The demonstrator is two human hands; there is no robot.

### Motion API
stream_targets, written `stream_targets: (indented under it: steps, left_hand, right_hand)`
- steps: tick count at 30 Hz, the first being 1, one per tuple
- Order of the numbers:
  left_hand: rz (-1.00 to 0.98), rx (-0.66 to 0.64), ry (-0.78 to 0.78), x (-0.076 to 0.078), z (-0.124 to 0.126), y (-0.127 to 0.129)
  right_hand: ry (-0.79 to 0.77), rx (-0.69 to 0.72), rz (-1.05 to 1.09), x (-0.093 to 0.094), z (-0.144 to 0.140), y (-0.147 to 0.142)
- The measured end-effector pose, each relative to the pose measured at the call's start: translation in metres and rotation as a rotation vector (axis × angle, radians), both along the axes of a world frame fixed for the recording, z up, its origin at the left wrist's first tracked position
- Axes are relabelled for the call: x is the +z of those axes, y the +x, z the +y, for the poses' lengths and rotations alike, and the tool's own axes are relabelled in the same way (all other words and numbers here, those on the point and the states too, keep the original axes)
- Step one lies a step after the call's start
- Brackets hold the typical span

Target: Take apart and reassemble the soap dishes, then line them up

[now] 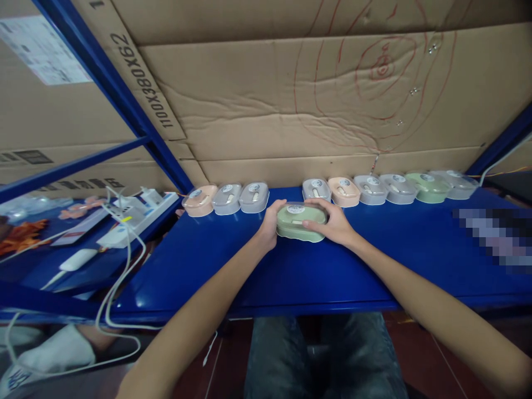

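A green oval box (300, 223) with a clear lid sits on the blue table (257, 271), a little in front of the row at the back. My left hand (270, 224) grips its left end. My right hand (334, 221) grips its right end, thumb on the lid. Behind it a gap splits a row of similar boxes along the cardboard wall: a peach box (199, 200) and two grey ones (240, 198) on the left, several grey, peach and green boxes (386, 188) on the right.
A cardboard wall (316, 105) closes off the back. A blue shelf post (124, 105) slants at the left. A white power strip (139, 213) with cables lies on the left bench. My knees (320, 354) are under the table's front edge.
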State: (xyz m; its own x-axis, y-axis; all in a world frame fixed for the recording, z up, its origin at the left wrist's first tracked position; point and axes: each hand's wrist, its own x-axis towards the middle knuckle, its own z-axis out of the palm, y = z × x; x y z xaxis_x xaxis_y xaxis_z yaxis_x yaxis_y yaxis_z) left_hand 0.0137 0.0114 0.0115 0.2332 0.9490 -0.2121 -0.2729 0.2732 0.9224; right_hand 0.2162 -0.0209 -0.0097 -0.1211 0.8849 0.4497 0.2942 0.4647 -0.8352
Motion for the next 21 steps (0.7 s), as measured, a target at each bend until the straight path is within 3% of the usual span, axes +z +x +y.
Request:
stream_targets:
  steps: [6,14,21]
  left_hand:
    - [0.031,0.015,-0.009,-0.0048,0.0032,-0.0007]
    - [0.043,-0.050,-0.058,0.0024,0.0025,-0.0045]
    - [0.033,-0.014,0.016,0.0034,-0.0002,-0.0015]
  right_hand:
    - [-0.002,0.008,-0.057,0.0001,-0.0007,0.0016]
    - [0.063,0.032,-0.137,0.0070,-0.0069,0.0011]
    - [0.098,0.063,-0.132,0.0074,-0.0084,0.0007]
